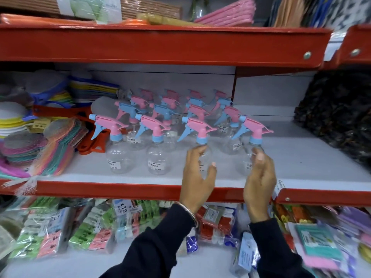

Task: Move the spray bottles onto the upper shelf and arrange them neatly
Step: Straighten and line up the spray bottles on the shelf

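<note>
Several clear spray bottles with pink and blue trigger heads stand in rows on the white middle shelf. The front row holds a few, beginning with one at the left. My left hand wraps around the body of the third front bottle, thumb on its right side. My right hand is at the right side of the fourth front bottle, fingertips touching its body, fingers loosely curled. Both bottles stand upright on the shelf. The red upper shelf runs above.
Netted scrub pads and an orange plastic item crowd the shelf's left. A dark patterned bundle sits at the right. Packets of clothes pegs fill the lower shelf. Pink cloths and mats lie on the upper shelf.
</note>
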A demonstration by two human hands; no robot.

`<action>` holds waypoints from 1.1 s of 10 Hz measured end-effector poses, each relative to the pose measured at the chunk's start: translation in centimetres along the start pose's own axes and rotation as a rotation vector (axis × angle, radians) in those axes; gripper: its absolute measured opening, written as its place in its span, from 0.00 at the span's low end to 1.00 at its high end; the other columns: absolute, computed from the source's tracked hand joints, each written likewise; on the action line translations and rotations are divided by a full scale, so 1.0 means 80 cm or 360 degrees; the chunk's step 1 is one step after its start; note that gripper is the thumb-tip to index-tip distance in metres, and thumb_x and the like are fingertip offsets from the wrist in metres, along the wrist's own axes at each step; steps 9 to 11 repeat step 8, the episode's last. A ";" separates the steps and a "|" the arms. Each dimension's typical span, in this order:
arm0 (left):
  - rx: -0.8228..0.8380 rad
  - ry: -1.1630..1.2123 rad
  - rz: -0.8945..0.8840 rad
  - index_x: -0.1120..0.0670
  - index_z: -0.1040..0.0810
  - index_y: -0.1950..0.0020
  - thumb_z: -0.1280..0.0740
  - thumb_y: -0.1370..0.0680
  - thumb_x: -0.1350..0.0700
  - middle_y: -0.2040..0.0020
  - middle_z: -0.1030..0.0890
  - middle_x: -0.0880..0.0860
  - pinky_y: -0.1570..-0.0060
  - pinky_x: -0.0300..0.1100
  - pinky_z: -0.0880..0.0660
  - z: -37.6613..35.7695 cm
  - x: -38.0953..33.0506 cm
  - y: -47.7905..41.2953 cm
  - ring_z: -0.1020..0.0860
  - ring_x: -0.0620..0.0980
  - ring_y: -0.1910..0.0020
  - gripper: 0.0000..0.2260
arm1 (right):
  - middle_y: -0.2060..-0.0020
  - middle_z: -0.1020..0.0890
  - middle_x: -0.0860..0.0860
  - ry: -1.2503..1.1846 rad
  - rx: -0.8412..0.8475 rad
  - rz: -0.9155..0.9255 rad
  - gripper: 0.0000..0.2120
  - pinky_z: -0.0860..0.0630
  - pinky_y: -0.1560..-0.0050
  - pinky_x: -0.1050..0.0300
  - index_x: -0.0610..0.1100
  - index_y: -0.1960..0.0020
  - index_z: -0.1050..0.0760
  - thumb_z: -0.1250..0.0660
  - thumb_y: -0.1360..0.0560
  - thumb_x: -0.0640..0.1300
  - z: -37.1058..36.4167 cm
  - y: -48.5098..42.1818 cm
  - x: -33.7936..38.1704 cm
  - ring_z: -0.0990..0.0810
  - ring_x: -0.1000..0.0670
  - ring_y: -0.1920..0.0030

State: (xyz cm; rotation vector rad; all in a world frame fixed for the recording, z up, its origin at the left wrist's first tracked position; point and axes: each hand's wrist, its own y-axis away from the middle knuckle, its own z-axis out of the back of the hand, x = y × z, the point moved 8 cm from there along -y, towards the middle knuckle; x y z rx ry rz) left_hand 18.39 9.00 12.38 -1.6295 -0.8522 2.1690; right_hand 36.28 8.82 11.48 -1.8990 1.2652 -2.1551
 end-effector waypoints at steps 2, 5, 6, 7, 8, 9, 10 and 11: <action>0.0723 -0.0006 0.0485 0.54 0.43 0.25 0.34 0.23 0.54 0.26 0.39 0.52 0.30 0.44 0.36 -0.111 0.029 -0.014 0.36 0.48 0.29 0.29 | 0.33 0.29 0.42 0.0369 0.0271 -0.0250 0.36 0.33 0.36 0.48 0.43 0.31 0.37 0.55 0.26 0.68 0.017 -0.038 -0.040 0.30 0.43 0.35; 0.0921 0.0045 0.0719 0.53 0.44 0.25 0.34 0.24 0.58 0.28 0.35 0.52 0.38 0.39 0.35 -0.133 0.037 -0.025 0.33 0.48 0.33 0.31 | 0.51 0.21 0.50 0.0248 0.0450 -0.0354 0.29 0.29 0.56 0.57 0.53 0.46 0.25 0.56 0.26 0.69 0.015 -0.049 -0.052 0.23 0.48 0.50; 0.0892 -0.0040 0.0712 0.55 0.47 0.24 0.34 0.24 0.56 0.26 0.38 0.52 0.34 0.40 0.36 -0.119 0.043 -0.019 0.37 0.50 0.28 0.33 | 0.53 0.18 0.46 0.0177 0.0543 -0.0371 0.29 0.25 0.45 0.44 0.54 0.53 0.25 0.55 0.28 0.72 0.007 -0.045 -0.054 0.21 0.45 0.49; 0.0930 -0.0094 0.0743 0.55 0.51 0.23 0.34 0.24 0.55 0.23 0.42 0.53 0.29 0.46 0.37 -0.114 0.050 -0.016 0.39 0.49 0.26 0.35 | 0.53 0.18 0.39 0.0209 0.0545 -0.0329 0.33 0.24 0.46 0.39 0.46 0.50 0.24 0.54 0.27 0.71 0.003 -0.043 -0.051 0.20 0.41 0.50; 0.0902 -0.0092 0.0706 0.55 0.50 0.23 0.34 0.24 0.55 0.23 0.42 0.53 0.28 0.49 0.37 -0.110 0.040 -0.013 0.39 0.50 0.26 0.34 | 0.56 0.18 0.53 0.0284 0.0546 -0.0270 0.26 0.25 0.54 0.60 0.54 0.48 0.25 0.54 0.25 0.68 0.005 -0.034 -0.040 0.21 0.55 0.53; 0.0902 -0.0092 0.0706 0.55 0.50 0.23 0.34 0.24 0.55 0.23 0.42 0.53 0.28 0.49 0.37 -0.110 0.040 -0.013 0.39 0.50 0.26 0.34 | 0.56 0.18 0.53 0.0284 0.0546 -0.0270 0.26 0.25 0.54 0.60 0.54 0.48 0.25 0.54 0.25 0.68 0.005 -0.034 -0.040 0.21 0.55 0.53; 0.0902 -0.0092 0.0706 0.55 0.50 0.23 0.34 0.24 0.55 0.23 0.42 0.53 0.28 0.49 0.37 -0.110 0.040 -0.013 0.39 0.50 0.26 0.34 | 0.56 0.18 0.53 0.0284 0.0546 -0.0270 0.26 0.25 0.54 0.60 0.54 0.48 0.25 0.54 0.25 0.68 0.005 -0.034 -0.040 0.21 0.55 0.53; 0.0902 -0.0092 0.0706 0.55 0.50 0.23 0.34 0.24 0.55 0.23 0.42 0.53 0.28 0.49 0.37 -0.110 0.040 -0.013 0.39 0.50 0.26 0.34 | 0.56 0.18 0.53 0.0284 0.0546 -0.0270 0.26 0.25 0.54 0.60 0.54 0.48 0.25 0.54 0.25 0.68 0.005 -0.034 -0.040 0.21 0.55 0.53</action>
